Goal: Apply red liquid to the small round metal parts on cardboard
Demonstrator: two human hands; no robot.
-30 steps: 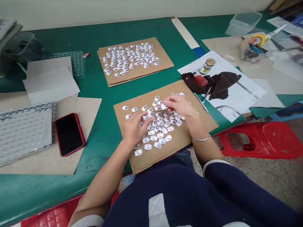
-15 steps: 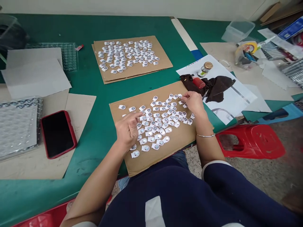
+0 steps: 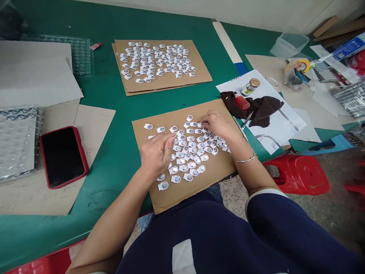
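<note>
Two hands are over small white tags (image 3: 188,177) on the near cardboard sheet (image 3: 171,201).
The left hand (image 3: 156,154) has its fingers curled above the sheet's left part; whether it grips something, I cannot tell. The right hand (image 3: 215,123) puts bent fingertips to the tags in the upper right part; its grip is hidden.

No words, numbers or brands can be read, since the printing on the white tags (image 3: 192,145), the label (image 3: 245,91) on the glass jar (image 3: 251,86), the blue box (image 3: 349,46) and the white sheet (image 3: 265,89) with coloured marks (image 3: 236,79) along one edge is too small or blurred.
</note>
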